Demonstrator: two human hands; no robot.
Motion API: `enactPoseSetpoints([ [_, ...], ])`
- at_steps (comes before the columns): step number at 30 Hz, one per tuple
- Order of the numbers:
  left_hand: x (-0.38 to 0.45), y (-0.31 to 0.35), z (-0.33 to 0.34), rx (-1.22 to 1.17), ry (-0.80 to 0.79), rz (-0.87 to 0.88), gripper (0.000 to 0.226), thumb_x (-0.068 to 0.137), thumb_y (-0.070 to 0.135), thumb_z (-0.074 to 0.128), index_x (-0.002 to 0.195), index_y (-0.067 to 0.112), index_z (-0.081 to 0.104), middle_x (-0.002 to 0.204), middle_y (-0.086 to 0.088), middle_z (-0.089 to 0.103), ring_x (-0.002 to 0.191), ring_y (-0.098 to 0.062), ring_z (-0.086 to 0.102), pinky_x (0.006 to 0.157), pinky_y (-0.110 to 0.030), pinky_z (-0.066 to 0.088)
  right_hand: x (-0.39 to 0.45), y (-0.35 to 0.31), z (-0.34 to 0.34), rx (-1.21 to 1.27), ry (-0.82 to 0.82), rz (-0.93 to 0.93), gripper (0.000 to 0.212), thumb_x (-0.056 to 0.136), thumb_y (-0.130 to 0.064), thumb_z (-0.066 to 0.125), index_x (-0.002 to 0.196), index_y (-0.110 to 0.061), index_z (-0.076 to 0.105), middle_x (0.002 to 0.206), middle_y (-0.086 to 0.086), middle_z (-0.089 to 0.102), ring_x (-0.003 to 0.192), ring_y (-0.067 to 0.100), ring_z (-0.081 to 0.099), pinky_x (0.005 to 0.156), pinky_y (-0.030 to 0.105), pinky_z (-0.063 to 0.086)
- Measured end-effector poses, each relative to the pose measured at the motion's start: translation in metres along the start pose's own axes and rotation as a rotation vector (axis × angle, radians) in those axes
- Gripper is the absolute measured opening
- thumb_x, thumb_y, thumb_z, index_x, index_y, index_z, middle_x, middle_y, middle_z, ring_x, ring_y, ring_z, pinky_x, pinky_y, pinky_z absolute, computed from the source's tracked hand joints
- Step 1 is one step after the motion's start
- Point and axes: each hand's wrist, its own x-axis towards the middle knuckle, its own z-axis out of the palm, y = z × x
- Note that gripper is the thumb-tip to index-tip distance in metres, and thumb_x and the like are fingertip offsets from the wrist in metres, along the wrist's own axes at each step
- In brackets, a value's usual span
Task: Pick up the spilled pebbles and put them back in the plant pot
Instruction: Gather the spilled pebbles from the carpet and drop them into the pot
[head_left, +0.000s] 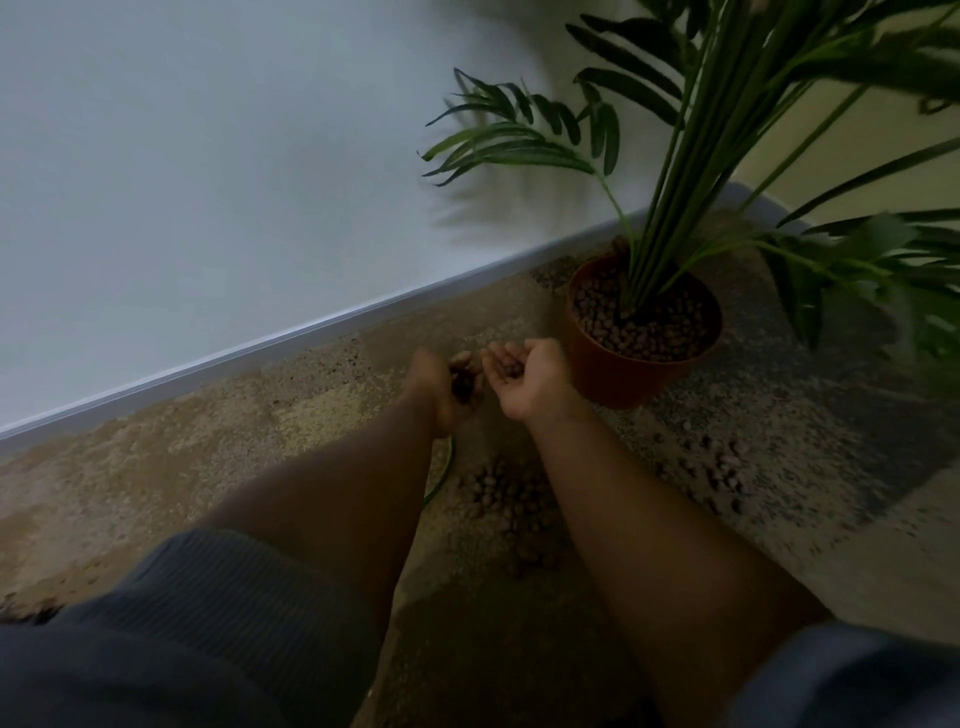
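Mottled tan-and-grey carpet (322, 415) meets a pale wall along a grey skirting board. Round terracotta-coloured plastic plant pot (618, 371) stands upright by the wall, stems rising straight up — its top filled with reddish-brown clay pebbles. Left hand (451, 387) curls around several pebbles. Right hand (524, 376), palm up and cupped, cradles a few more, just beside the pot. Spilled round brown pebbles (498, 491) lie heaped on the carpet between the forearms — no clear long axis; others scatter right.
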Motion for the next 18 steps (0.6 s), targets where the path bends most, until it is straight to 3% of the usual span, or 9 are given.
enactPoseSetpoints([
  [2,-0.006,0.002,0.014,-0.073,-0.048,0.021,0.04,0.095,0.014,0.022,0.105,0.007,0.06,0.085,-0.011,0.057,0.076,-0.019,0.053,0.068,-0.028,0.046,-0.009,-0.01,0.006,0.04,0.0,-0.045,0.033,0.099,-0.013,0.029,0.074,-0.003,0.048,0.065,0.01,0.051,0.062,0.018,0.053,0.103,0.035,0.046],
  [4,-0.011,0.005,0.03,-0.087,-0.046,0.04,0.039,0.098,0.016,0.024,0.106,0.006,0.061,0.084,-0.01,0.056,0.076,-0.017,0.053,0.072,-0.026,0.049,-0.019,-0.02,0.009,0.087,0.021,-0.077,0.034,0.1,-0.016,0.028,0.074,-0.006,0.047,0.063,0.008,0.05,0.061,0.018,0.052,0.098,0.032,0.047],
  [7,-0.016,0.012,0.055,-0.085,-0.091,0.03,0.032,0.102,0.016,0.031,0.106,0.005,0.06,0.081,-0.009,0.051,0.074,-0.015,0.052,0.076,-0.022,0.05,-0.03,-0.038,0.007,0.18,0.069,-0.15,0.038,0.102,-0.024,0.031,0.112,0.004,0.054,0.095,0.013,0.06,0.095,0.025,0.063,0.101,0.034,0.049],
  [9,-0.022,0.016,0.076,-0.078,-0.157,0.057,0.031,0.103,0.017,0.033,0.088,0.004,0.057,0.076,-0.008,0.051,0.07,-0.013,0.052,0.082,-0.024,0.052,-0.038,-0.055,0.008,0.265,0.091,-0.201,0.046,0.101,-0.025,0.03,0.131,0.004,0.048,0.109,0.012,0.059,0.103,0.026,0.062,0.106,0.034,0.046],
  [11,-0.029,0.017,0.099,-0.06,-0.226,0.106,0.034,0.104,0.015,0.029,0.075,0.008,0.045,0.066,-0.005,0.039,0.057,-0.013,0.038,0.084,-0.025,0.051,-0.047,-0.071,0.008,0.319,0.12,-0.258,0.048,0.102,-0.028,0.028,0.141,-0.003,0.041,0.116,0.011,0.056,0.101,0.025,0.058,0.105,0.03,0.044],
  [14,-0.039,0.017,0.129,0.003,-0.272,0.12,0.027,0.104,0.013,0.022,0.089,0.005,0.044,0.073,-0.005,0.033,0.055,-0.014,0.024,0.07,-0.027,0.042,-0.056,-0.088,0.003,0.395,0.104,-0.347,0.052,0.104,-0.03,0.024,0.153,-0.013,0.022,0.153,0.013,0.032,0.133,0.029,0.041,0.113,0.035,0.033],
  [16,-0.046,0.014,0.144,0.061,-0.301,0.106,0.028,0.103,0.016,0.026,0.097,0.001,0.049,0.074,-0.01,0.049,0.051,-0.015,0.04,0.053,-0.023,0.041,-0.056,-0.098,-0.004,0.405,0.061,-0.36,0.052,0.104,-0.033,0.02,0.154,-0.016,0.024,0.159,0.012,0.025,0.144,0.03,0.029,0.12,0.042,0.023],
  [18,-0.058,0.013,0.155,0.074,-0.33,0.084,0.035,0.103,0.018,0.028,0.093,0.0,0.056,0.067,-0.013,0.063,0.053,-0.022,0.06,0.043,-0.023,0.049,-0.058,-0.106,-0.01,0.388,0.015,-0.355,0.053,0.104,-0.037,0.021,0.152,-0.019,0.03,0.159,0.011,0.028,0.145,0.03,0.028,0.121,0.046,0.02],
])
